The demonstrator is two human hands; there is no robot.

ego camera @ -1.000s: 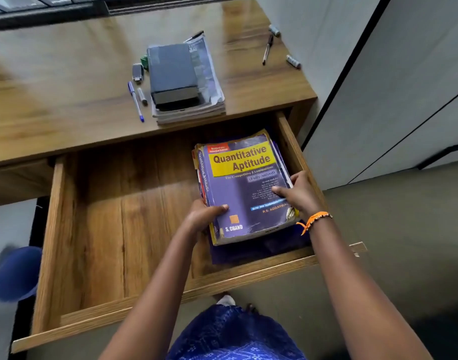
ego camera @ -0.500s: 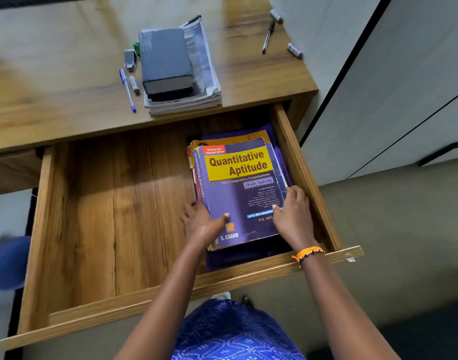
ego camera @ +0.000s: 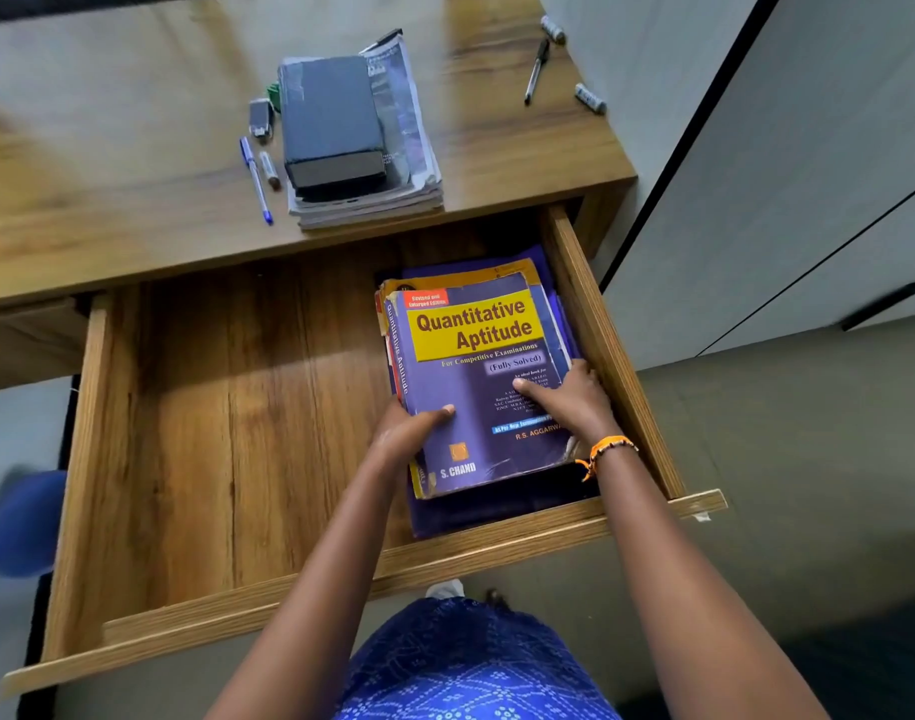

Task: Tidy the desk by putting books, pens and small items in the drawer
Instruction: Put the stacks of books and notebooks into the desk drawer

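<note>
Both arms reach forward from the bottom of the frame into the open drawer (ego camera: 606,324). Left hand (ego camera: 403,433) grips the spine edge of the purple book (ego camera: 476,387), thumb on the cover; right hand (ego camera: 575,400) grips its right edge. This book lies on a stack in the drawer's right part. Higher, at upper center, a dark book (ego camera: 331,122), a blue pen (ego camera: 255,179) and a black pen (ego camera: 536,70) lie on the desk (ego camera: 107,200).

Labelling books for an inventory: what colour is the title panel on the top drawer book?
Yellow title panel, head view.
</note>
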